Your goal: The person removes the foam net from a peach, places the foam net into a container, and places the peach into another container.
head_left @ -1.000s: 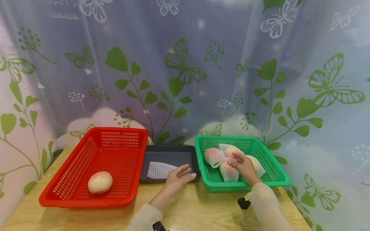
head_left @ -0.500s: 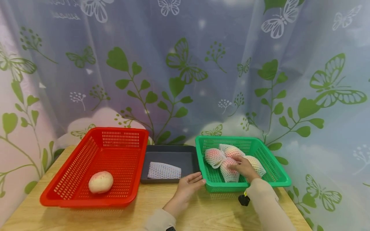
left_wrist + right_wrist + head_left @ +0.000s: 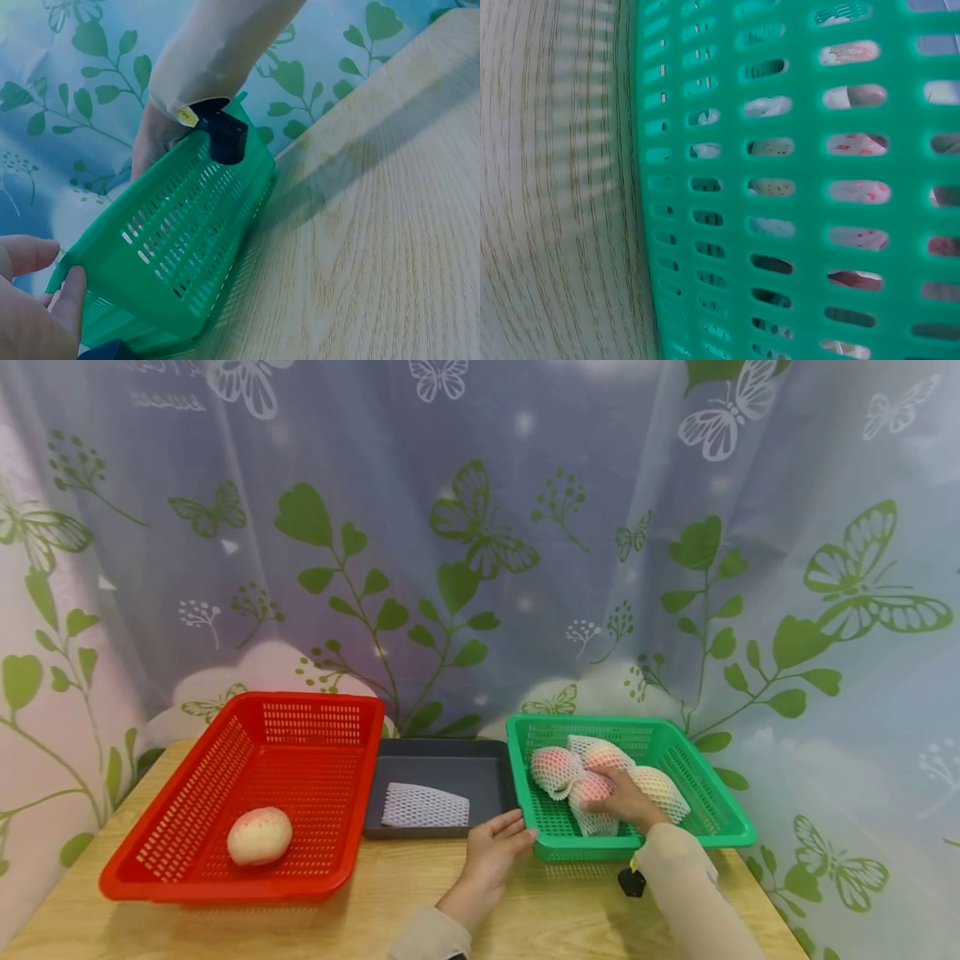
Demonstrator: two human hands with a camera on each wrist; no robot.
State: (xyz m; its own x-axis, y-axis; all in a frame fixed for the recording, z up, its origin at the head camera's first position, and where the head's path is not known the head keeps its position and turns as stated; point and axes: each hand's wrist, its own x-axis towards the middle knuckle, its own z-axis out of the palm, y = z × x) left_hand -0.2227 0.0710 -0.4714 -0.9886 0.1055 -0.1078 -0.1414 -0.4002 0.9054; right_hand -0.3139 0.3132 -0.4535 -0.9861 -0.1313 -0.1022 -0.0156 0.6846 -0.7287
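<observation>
Left grip (image 3: 491,852) reached green basket (image 3: 585,842) — right grip (image 3: 633,802) holds netted fruit (image 3: 588,789).

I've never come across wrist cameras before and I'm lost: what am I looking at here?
No machine here: just a person's bare left hand and right hand. The widest picture looks forward and down from the head; the smaller two are taken from each wrist. On the table stand a red basket with one bare fruit, a dark tray with a net, and a green basket with four netted fruits. The right hand grips the nearest netted fruit; the left touches the green basket's corner.
</observation>
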